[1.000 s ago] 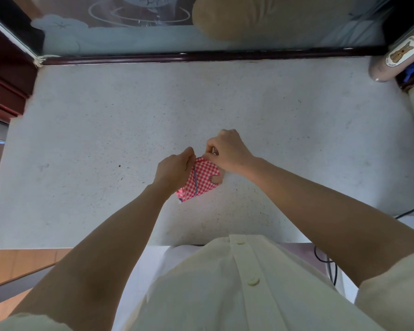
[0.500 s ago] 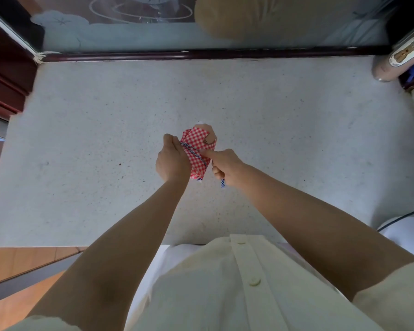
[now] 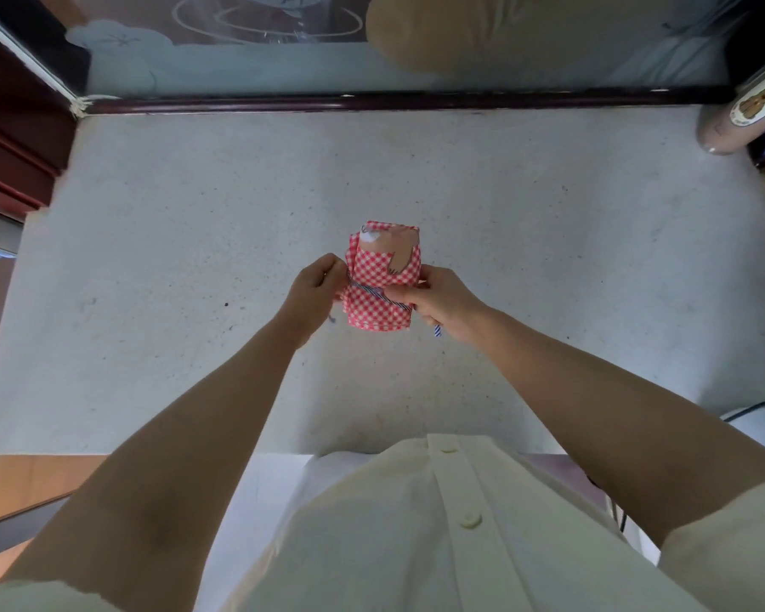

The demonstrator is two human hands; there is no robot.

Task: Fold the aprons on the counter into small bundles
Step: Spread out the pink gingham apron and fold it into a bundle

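Note:
A red-and-white checked apron [image 3: 383, 276] is rolled into a small bundle with a brown cartoon patch near its top. I hold it upright above the pale speckled counter [image 3: 548, 267]. A blue-striped tie runs around its middle. My left hand [image 3: 316, 287] grips the bundle's left side and pinches one end of the tie. My right hand [image 3: 438, 302] grips the right side with the thumb over the tie; the tie's other end hangs out below that fist.
A dark wooden rail [image 3: 394, 101] with a glass pane behind it bounds the counter's far edge. A pinkish cylinder with a bear label [image 3: 743, 117] lies at the far right corner. A black cable [image 3: 756, 406] runs off the near right edge.
The bundle has been lifted from lying on the counter and turned upright. Both hands moved to its sides, and the tie now circles its middle.

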